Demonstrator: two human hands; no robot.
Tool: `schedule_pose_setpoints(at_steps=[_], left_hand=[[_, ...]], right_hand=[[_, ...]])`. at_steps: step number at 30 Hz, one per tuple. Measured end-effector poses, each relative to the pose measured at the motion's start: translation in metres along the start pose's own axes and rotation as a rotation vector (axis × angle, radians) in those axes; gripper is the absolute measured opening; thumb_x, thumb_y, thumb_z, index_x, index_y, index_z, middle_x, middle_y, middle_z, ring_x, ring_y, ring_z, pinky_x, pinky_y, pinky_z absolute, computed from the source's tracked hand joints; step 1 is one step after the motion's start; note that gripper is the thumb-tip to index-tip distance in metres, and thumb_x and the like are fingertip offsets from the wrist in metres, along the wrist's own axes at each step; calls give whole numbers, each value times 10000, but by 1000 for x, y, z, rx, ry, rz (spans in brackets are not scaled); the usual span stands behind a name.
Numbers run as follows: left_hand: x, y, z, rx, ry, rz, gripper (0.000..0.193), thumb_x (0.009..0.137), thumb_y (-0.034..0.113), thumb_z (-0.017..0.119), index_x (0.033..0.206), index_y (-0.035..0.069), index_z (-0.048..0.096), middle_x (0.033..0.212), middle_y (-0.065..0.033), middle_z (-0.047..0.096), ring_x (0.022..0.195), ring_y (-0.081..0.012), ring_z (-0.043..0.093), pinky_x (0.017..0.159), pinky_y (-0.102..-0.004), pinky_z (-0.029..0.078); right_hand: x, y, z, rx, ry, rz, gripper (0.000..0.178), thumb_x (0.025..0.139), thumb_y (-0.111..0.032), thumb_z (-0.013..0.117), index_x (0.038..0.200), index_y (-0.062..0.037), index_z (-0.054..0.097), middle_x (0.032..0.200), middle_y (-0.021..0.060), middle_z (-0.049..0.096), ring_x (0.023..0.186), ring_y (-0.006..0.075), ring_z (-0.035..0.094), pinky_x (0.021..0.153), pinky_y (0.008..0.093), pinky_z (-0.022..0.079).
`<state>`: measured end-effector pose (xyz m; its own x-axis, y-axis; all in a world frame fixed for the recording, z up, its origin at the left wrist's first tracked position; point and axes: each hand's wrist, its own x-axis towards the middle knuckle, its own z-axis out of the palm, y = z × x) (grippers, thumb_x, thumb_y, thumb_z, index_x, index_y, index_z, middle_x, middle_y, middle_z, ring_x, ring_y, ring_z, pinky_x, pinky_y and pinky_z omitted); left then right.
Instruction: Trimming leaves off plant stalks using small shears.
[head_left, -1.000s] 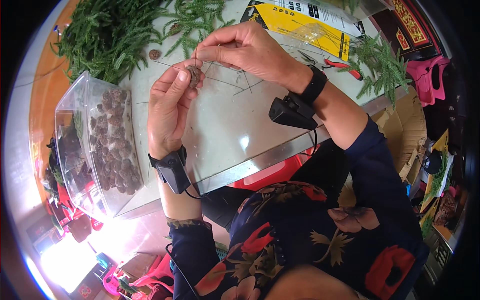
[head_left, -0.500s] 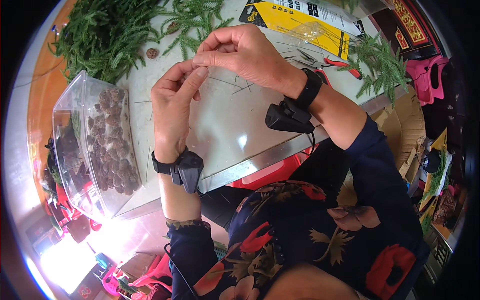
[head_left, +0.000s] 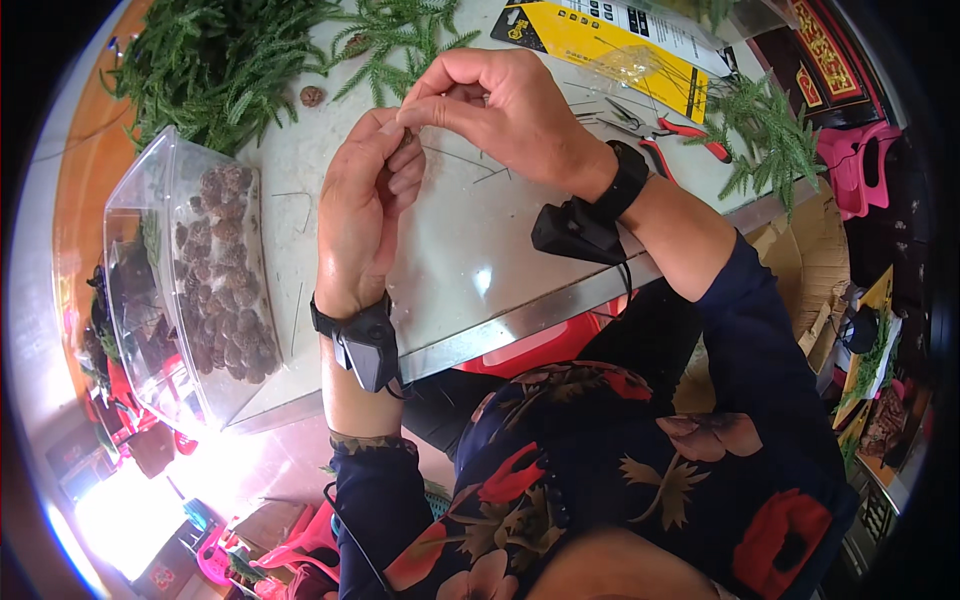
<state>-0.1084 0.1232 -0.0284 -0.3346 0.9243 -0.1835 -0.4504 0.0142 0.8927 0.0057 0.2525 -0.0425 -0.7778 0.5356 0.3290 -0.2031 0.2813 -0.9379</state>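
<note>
My left hand (head_left: pixel 372 190) and my right hand (head_left: pixel 497 110) meet fingertip to fingertip above the table. Between my curled left fingers shows a bit of brown, which looks like a small pine cone (head_left: pixel 407 138), mostly hidden. My right thumb and index finger pinch right beside it; whatever they hold is too small to make out. Thin dark wires (head_left: pixel 490 175) lie on the table under my hands. A loose pine cone (head_left: pixel 312 96) rests beyond my left hand, by the green artificial fir sprigs (head_left: pixel 395 40).
At left, a clear plastic box (head_left: pixel 185 165) holds many pine cones (head_left: pixel 225 290). A heap of greenery (head_left: pixel 210 70) lies at the far left. Red-handled pliers (head_left: pixel 630 122), a yellow package card (head_left: pixel 600 50) and another fir sprig (head_left: pixel 765 140) are at right. The metal table edge (head_left: pixel 500 330) runs in front of me.
My left hand has turned and shifted slightly right, its fingers now curled with the brown thing showing. My right hand stays pinched at its fingertips, nearly in place.
</note>
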Motion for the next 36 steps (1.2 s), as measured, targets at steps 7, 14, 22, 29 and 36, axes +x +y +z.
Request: schedule_pose_setpoints(at_steps=[7, 14, 22, 29, 36], left_hand=[[-1, 1, 1, 15, -1, -31, 181, 941, 167, 440, 1024, 23, 513, 727, 33, 382, 612, -50, 320, 503, -177, 240], [0, 3, -8, -184, -93, -138, 228, 945, 165, 382, 1084, 16, 485, 726, 15, 392, 609, -61, 331, 482, -182, 244], [1, 0, -13, -429, -197, -225, 199, 976, 169, 384, 1032, 4, 480, 742, -1, 386, 612, -71, 327, 477, -184, 262], [0, 1, -13, -415, -137, -195, 194, 986, 170, 398, 999, -4, 483, 747, -3, 385, 609, -74, 320, 478, -184, 271], [-3, 3, -4, -189, -92, -84, 208, 997, 172, 402, 1043, -18, 472, 769, 0, 364, 632, -63, 320, 481, -167, 286]], right_hand=[[13, -2, -12, -344, -27, -526, 133, 771, -18, 707, 899, -31, 674, 796, 53, 649, 704, 141, 618, 610, 216, 484], [19, -17, -15, -199, -70, -651, 109, 842, -80, 625, 884, 14, 661, 829, 77, 650, 637, 161, 619, 599, 276, 495], [17, 5, -19, -307, -119, -672, 122, 772, -41, 702, 890, -34, 673, 833, 50, 643, 705, 160, 622, 603, 246, 486], [11, 2, -15, -353, -124, -527, 83, 815, -108, 662, 862, -40, 652, 814, 73, 658, 735, 239, 643, 641, 307, 503], [9, 1, -13, -362, -109, -423, 88, 838, -119, 636, 863, -35, 638, 755, 97, 645, 693, 257, 639, 612, 320, 494]])
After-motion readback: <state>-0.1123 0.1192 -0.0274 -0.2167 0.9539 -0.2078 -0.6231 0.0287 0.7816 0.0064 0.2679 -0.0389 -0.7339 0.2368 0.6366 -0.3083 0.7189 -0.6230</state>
